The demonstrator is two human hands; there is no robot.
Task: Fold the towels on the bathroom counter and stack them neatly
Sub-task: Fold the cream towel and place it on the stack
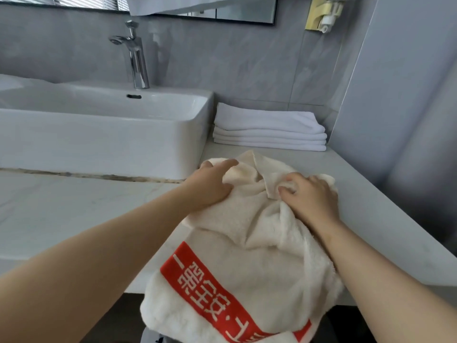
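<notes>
On the counter (371, 194) right of one white basin (99, 134), one cream towel (247, 243) with a red band lies crumpled, its near end hanging over the front edge. Both hands grip its far bunched part: left hand (210, 186), right hand (309, 194). Behind it sits one stack of four folded white towels (269, 128), beside the wall.

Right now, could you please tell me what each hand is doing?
Left hand: grips the cream towel.
Right hand: pinches a fold of the same towel.
</notes>
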